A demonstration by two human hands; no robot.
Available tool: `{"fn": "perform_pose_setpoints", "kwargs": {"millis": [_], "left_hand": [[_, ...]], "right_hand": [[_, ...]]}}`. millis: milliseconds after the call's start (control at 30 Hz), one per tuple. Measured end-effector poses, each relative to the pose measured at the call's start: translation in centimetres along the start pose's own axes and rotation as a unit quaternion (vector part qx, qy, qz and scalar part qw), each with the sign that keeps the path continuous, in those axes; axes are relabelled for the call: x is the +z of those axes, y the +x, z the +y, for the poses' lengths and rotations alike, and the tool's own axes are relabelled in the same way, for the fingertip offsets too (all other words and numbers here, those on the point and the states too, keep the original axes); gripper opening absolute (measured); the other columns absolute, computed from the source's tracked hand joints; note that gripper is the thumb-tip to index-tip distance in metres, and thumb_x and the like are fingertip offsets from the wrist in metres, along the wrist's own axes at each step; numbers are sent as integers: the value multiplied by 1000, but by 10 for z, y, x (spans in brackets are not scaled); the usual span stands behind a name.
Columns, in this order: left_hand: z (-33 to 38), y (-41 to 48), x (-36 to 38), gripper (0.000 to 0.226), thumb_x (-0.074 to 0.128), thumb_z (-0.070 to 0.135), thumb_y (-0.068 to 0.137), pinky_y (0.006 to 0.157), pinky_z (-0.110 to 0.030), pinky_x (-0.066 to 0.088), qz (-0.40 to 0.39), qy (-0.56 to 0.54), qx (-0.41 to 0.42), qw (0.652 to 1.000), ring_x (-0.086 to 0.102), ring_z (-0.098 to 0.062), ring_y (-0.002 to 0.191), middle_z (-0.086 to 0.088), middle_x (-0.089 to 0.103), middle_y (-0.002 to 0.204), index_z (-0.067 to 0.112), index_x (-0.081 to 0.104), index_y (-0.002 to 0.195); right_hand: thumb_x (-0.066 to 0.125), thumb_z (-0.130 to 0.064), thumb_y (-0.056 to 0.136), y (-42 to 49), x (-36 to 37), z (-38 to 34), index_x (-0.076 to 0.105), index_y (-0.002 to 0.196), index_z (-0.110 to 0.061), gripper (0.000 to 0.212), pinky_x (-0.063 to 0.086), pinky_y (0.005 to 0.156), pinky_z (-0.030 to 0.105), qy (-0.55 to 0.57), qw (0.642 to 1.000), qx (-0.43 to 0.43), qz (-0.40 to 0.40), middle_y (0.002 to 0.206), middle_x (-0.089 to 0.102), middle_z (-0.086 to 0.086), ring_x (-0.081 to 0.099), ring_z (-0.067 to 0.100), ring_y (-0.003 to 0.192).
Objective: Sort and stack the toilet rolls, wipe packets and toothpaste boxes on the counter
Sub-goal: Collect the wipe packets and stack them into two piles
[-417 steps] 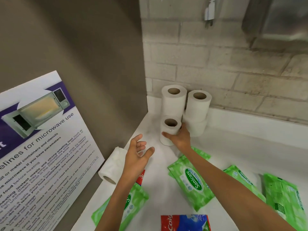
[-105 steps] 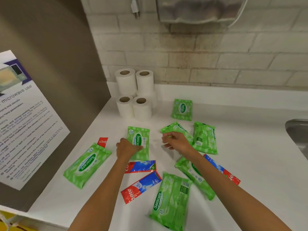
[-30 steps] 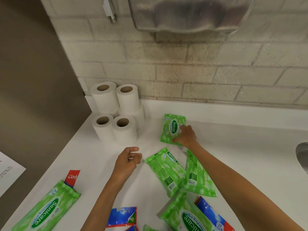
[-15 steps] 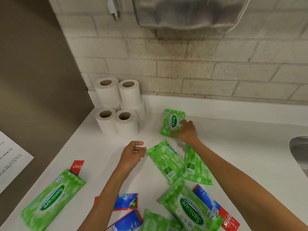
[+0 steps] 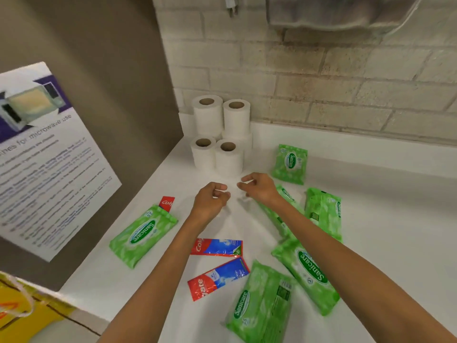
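White toilet rolls (image 5: pixel 222 134) stand stacked in the back corner of the white counter (image 5: pixel 385 219). A small green wipe packet (image 5: pixel 290 164) lies flat to their right. My left hand (image 5: pixel 211 198) and my right hand (image 5: pixel 259 188) hover close together in front of the rolls, fingers loosely curled, holding nothing. Larger wipe packets lie at the left (image 5: pixel 142 235), at the right (image 5: pixel 324 211) and at the front (image 5: pixel 309 271), (image 5: pixel 262 303); one more lies partly under my right arm. Two toothpaste boxes (image 5: pixel 217 247), (image 5: pixel 217 278) lie between my arms. A third (image 5: pixel 167 203) pokes out from under the left packet.
A brown side panel with a microwave poster (image 5: pixel 49 149) bounds the counter on the left. A brick wall runs along the back, with a metal dispenser (image 5: pixel 333 11) and a hanging plug (image 5: pixel 231 6) overhead. A yellow bag (image 5: pixel 24 313) sits below the counter's front left corner.
My right hand has let go of the small wipe packet near the wall and drawn back beside my left hand. The view has tilted down, showing more of the front counter.
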State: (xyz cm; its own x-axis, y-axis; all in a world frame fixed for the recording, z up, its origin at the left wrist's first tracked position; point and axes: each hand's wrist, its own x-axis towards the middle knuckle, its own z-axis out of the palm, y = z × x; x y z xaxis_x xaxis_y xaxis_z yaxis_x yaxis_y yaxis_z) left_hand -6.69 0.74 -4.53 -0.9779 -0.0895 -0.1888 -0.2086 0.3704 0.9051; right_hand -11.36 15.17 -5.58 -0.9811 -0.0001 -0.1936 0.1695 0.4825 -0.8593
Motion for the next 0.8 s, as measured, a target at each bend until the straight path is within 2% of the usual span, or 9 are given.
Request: {"fn": "perform_pose_setpoints", "kwargs": {"millis": [167, 200, 267, 333, 433, 567, 667, 800], "left_hand": [[-31, -15, -55, 26, 57, 11, 88, 57, -13, 44, 56, 37, -13, 998, 58, -19, 84, -6, 60, 99, 7, 58, 114], [-38, -17, -67, 26, 57, 10, 88, 59, -15, 45, 70, 52, -20, 996, 59, -21, 86, -6, 60, 98, 6, 58, 114], [-54, -18, -90, 26, 59, 9, 86, 74, -25, 48, 102, 95, -34, 990, 62, -27, 96, -10, 63, 99, 5, 60, 112], [-71, -17, -112, 28, 60, 10, 84, 89, -31, 46, 122, 143, -56, 980, 60, -29, 107, -14, 65, 111, 5, 61, 111], [-93, -14, -138, 42, 65, 20, 81, 100, -36, 42, 119, 228, -104, 961, 52, -30, 119, -16, 54, 127, 10, 56, 121], [-111, -14, -154, 69, 69, 42, 76, 104, -45, 38, 51, 323, -157, 932, 38, -32, 130, -16, 41, 135, 11, 41, 132], [-117, -14, -157, 77, 70, 49, 72, 105, -46, 37, 23, 349, -160, 923, 37, -31, 131, -15, 39, 136, 9, 39, 130], [-118, -11, -160, 80, 73, 50, 70, 104, -44, 38, 7, 376, -146, 915, 38, -29, 131, -14, 40, 135, 8, 39, 129]], "right_hand": [[67, -22, 83, -22, 53, -20, 65, 105, -5, 28, 44, 50, 15, 62, 995, 44, -66, 89, 65, 9, 59, 13, 59], [67, -22, 84, -26, 65, -24, 65, 105, -4, 28, 45, 49, 14, 72, 993, 49, -79, 90, 64, 9, 59, 12, 59], [66, -20, 85, -32, 85, -30, 65, 106, -1, 28, 47, 52, 15, 82, 990, 55, -103, 90, 64, 11, 58, 13, 58], [64, -17, 86, -37, 103, -34, 65, 106, 1, 27, 47, 49, 14, 85, 987, 60, -120, 88, 63, 12, 58, 13, 57], [64, -16, 87, -43, 127, -37, 66, 102, 0, 23, 48, 46, 13, 85, 985, 72, -132, 75, 63, 7, 58, 13, 56], [64, -17, 86, -45, 147, -37, 62, 83, -9, 9, 46, 42, 13, 89, 983, 86, -133, 67, 60, 2, 59, 7, 44], [63, -17, 87, -45, 156, -38, 63, 92, -7, 11, 47, 42, 13, 85, 983, 99, -127, 69, 61, 3, 60, 9, 48], [63, -17, 87, -44, 166, -39, 64, 104, -2, 23, 50, 47, 15, 78, 984, 114, -115, 84, 64, 10, 60, 14, 56]]}}
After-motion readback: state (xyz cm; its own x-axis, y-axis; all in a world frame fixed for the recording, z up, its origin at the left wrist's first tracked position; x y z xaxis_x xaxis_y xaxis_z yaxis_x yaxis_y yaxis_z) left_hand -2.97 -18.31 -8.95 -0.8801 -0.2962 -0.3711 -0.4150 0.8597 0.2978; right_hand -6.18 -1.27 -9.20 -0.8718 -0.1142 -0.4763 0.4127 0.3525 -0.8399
